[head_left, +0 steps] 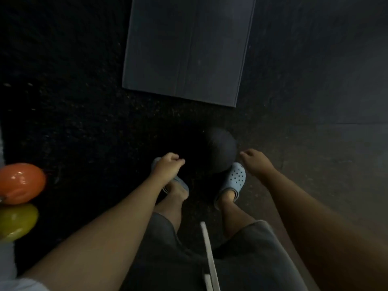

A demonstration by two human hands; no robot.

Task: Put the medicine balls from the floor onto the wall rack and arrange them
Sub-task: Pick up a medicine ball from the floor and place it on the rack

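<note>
At the left edge of the view an orange ball [22, 182] sits just above a yellow ball [16, 221], apparently on the wall rack, though the rack itself cannot be made out. The left hand [168, 166] hangs loosely curled and empty over the dark floor [84, 133], in front of the left shoe [178, 183]. A dark medicine ball [222, 150] rests on the floor touching the toe of the right shoe [236, 179], with a grey mat [189, 49] beyond; the right hand [255, 161], also empty with fingers half bent, reaches down just beside it, likely to scoop it up.
</note>
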